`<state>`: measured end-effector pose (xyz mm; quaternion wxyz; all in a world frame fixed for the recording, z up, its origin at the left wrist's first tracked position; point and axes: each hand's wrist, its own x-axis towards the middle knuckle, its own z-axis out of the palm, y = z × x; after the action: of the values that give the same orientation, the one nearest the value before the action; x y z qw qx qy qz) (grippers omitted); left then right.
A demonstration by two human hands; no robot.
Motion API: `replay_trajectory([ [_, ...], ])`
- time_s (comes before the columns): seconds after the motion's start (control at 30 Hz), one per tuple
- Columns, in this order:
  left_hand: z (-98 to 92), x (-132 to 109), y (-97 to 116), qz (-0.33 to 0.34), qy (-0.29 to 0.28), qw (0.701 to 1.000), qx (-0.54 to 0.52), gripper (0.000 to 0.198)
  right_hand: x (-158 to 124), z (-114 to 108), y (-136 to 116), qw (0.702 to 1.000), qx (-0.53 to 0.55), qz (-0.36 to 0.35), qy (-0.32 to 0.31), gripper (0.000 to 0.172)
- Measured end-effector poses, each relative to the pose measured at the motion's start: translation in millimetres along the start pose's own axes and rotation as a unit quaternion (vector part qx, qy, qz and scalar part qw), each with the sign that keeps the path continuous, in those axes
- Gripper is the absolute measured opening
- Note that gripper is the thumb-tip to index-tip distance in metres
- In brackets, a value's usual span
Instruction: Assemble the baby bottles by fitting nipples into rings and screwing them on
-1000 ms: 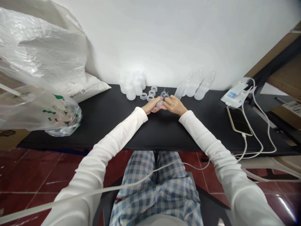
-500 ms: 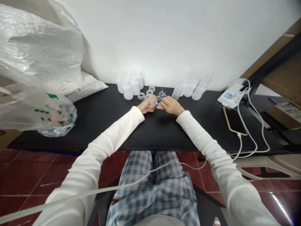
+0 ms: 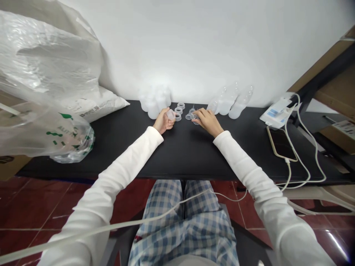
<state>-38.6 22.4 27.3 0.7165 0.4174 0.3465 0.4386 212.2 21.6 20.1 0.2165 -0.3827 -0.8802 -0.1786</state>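
My left hand [image 3: 164, 121] is closed round a small translucent cup-like piece [image 3: 171, 114], just left of several clear rings [image 3: 179, 110] on the black table [image 3: 183, 155]. To the right of the rings, my right hand [image 3: 208, 120] has its fingers closed at a small clear piece [image 3: 193, 115] beside the clear pointed nipple-like pieces [image 3: 188, 116]. Its fingertips partly cover these pieces. Behind my left hand stands a cluster of frosted bottles [image 3: 154, 107]. Several bottles with clear domed tops [image 3: 237, 109] stand behind my right hand.
A plastic bag with green print [image 3: 66, 135] and a large white sack [image 3: 55, 59] fill the left side. On the right lie a phone [image 3: 281, 143] with a cable and a white power strip [image 3: 276, 112]. A white wall rises behind the table.
My hands have moved apart from each other. My left hand has gone left with the translucent piece, and my right hand has moved right, to the clear pointed pieces. The view has shifted slightly.
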Motion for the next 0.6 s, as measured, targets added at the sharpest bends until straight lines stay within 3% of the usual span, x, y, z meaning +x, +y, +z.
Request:
replay_trajectory([
  [0.17, -0.2, 0, 0, -0.006, 0.023, 1.0, 0.003, 0.037, 0, 3, -8, 0.998, -0.029, -0.024, -0.047, 0.037],
  [0.6, 1.6, -1, 0, -0.016, 0.017, 1.0, 0.018, 0.04, -5, 0, -14, 0.995, 0.006, 0.002, -0.102, 0.053],
])
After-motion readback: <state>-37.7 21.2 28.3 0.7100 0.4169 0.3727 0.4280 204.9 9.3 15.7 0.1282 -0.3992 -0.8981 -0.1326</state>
